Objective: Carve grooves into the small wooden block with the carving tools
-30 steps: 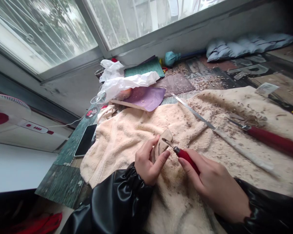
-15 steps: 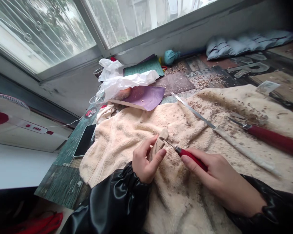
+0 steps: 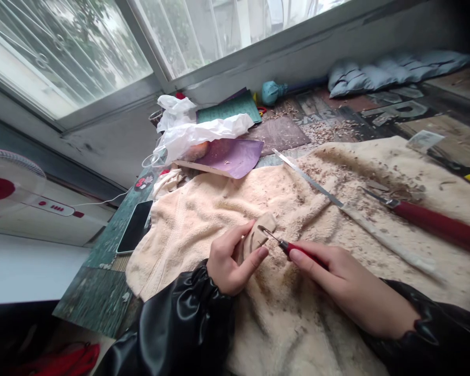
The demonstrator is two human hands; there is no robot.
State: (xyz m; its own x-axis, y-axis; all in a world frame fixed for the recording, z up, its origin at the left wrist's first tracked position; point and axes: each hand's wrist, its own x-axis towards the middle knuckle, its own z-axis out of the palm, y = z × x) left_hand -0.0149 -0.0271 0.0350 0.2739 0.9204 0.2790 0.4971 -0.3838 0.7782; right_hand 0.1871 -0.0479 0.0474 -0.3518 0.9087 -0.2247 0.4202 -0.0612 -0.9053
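Observation:
My left hand (image 3: 234, 258) is closed around a small piece of carved wood (image 3: 267, 223), pale brown with dark grooves on its face. In my right hand (image 3: 332, 277) is a carving tool (image 3: 302, 253) with a red handle and a thin metal shaft. Its tip meets or hovers just over the wood; I cannot tell which. Beneath both hands spreads a cream towel (image 3: 188, 219), rumpled and strewn with wood shavings. A second, larger red-handled tool (image 3: 434, 222) lies on the towel to the right, beside a long thin blade with a pale wrapped handle (image 3: 387, 240).
Left of the towel lies a phone (image 3: 135, 227) near the table edge. Behind are a purple sheet (image 3: 241, 156), a white plastic bag (image 3: 203, 130), a green board (image 3: 231, 109) and a grey-blue cushion roll (image 3: 395, 73). A fan (image 3: 11, 183) stands at far left.
The wood has turned in my left hand, so more of its grooved face shows. My right hand and the carving tool have shifted slightly. The other things stay in place.

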